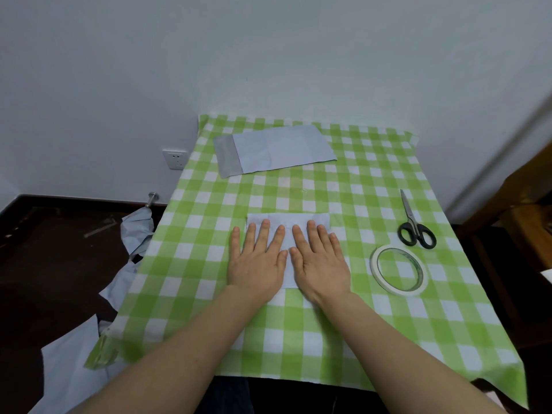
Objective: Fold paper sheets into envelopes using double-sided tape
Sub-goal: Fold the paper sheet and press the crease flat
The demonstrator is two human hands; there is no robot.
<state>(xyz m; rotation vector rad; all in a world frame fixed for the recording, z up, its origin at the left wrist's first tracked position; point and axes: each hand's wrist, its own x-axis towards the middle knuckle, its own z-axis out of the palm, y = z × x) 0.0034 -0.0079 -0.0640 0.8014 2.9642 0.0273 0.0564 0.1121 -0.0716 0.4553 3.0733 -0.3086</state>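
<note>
— While both palms lie flat like that, what is under them?

— A folded paper sheet [298, 219], white, in the middle of the worktop [373, 180]. The left hand [257, 258] and the right hand [321, 261] press down on it side by side. Their fingers are straight and slightly spread, pointing away toward the wall, and the thumbs almost meet. Neither hand grips anything. The left hand's little finger lies past the sheet's left edge, on the green-checked cloth.

— How do the edges run?

— The sheet's far edge shows just beyond the fingertips, roughly parallel to the worktop's near edge. A strip of its near edge shows between the wrists. The cloth hangs over the near edge, and the far edge meets the wall.

— And room to move?

— Bare cloth lies between the sheet and a finished envelope [274, 150] at the far left, and more lies under the forearms. To the right, a roll of double-sided tape [374, 264] lies flat, near the right hand but apart from it. Black-handled scissors [415, 227] lie just beyond the roll, blades together.

— Does anything hold something?

— Only the envelope could. It lies flat with a grey band at its left end, and I cannot tell what is inside. Off the left edge, crumpled paper [137, 231] lies on the dark floor.
</note>
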